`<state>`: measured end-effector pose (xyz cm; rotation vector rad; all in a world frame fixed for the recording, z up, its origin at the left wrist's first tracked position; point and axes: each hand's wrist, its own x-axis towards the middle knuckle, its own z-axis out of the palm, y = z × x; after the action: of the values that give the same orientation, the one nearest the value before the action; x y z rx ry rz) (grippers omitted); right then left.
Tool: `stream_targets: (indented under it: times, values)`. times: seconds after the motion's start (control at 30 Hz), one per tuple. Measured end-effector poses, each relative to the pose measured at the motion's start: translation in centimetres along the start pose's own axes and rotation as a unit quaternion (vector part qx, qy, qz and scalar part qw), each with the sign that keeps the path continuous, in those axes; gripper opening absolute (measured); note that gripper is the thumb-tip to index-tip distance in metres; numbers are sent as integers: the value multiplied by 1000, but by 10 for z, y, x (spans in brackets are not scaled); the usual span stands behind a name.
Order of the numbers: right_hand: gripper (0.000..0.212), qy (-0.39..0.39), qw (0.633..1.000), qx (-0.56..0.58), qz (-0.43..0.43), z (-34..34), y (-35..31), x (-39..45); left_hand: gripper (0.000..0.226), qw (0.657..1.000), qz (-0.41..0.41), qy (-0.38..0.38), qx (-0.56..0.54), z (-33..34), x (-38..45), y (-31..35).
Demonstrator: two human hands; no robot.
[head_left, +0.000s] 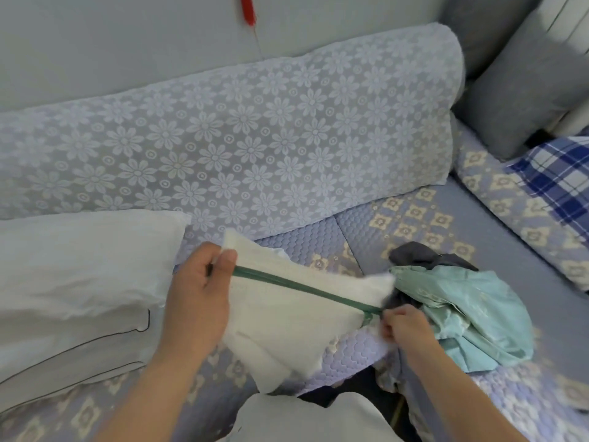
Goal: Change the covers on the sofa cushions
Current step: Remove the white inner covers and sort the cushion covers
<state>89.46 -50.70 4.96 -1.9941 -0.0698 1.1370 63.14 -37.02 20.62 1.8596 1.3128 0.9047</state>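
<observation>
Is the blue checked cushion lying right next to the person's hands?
No. The blue checked cushion sits far off on the right of the sofa, while both hands hold the white cover with the green zip.

Plain pale wall (pixel 127 43) behind everything, with some red thing (pixel 247 9) hanging at the top edge and a thin cord trailing down from it, can't really tell what it is. Over in the far right corner there's a blue and white plaid cloth (pixel 554 177) lying on the seat. Top right corner shows a bit of white ribbed something (pixel 573 17), maybe a radiator, too cut off to say. A dark grey piece of fabric (pixel 414 253) sits bunched up on the seat, partly tucked under other stuff, so its shape is hard to make out.
</observation>
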Motion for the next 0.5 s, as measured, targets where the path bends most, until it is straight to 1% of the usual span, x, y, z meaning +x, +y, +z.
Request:
stream_targets:
  times: [0.03, 0.07, 0.1, 0.13, 0.17, 0.2, 0.23, 0.27, 0.33, 0.37, 0.4, 0.43, 0.5]
  values:
    - [7, 6, 1000, 2, -13, -13, 7, 10, 35, 1000, -1, -7, 6, -7, 3, -3]
    - [8, -11, 999, 21, -35, -23, 8, 9, 36, 1000, -5, -20, 6, -12, 6, -9]
    - [15, -45, 995, 65, -62, -32, 8, 10, 36, 999, -14, -33, -1, -17, 9, -14]
    - [28, -104, 983, 134, -74, -39, 6, 8, 36, 999, -28, -43, -9, -22, 11, -21]
    - [47, -179, 959, 206, -79, -46, 6, 9, 35, 997, -47, -56, -15, -27, 13, -29]
    - [60, -241, 935, 250, -72, -51, 2, 5, 35, 995, -67, -68, -29, -30, 14, -34]
    - [61, -301, 912, 270, -65, -50, 1, 3, 35, 991, -95, -78, -59, -36, 16, -42]
    - [59, -341, 899, 270, -53, -46, 1, 3, 33, 983, -125, -86, -105, -40, 16, -48]
    - [56, -384, 895, 226, -7, -23, 3, -7, 28, 957, -185, -106, -195, -45, 14, -58]
    - [58, -403, 891, 209, 21, -5, 5, -11, 23, 949, -203, -122, -207, -48, 13, -63]
    - [58, -424, 887, 178, 37, 15, 8, -14, 16, 946, -218, -140, -195, -52, 14, -69]
    - [52, -445, 885, 131, 38, 34, 9, -19, 11, 947, -228, -159, -164, -55, 15, -75]
    - [40, -476, 879, 8, 6, 69, 11, -24, 10, 958, -219, -182, -40, -68, 25, -90]
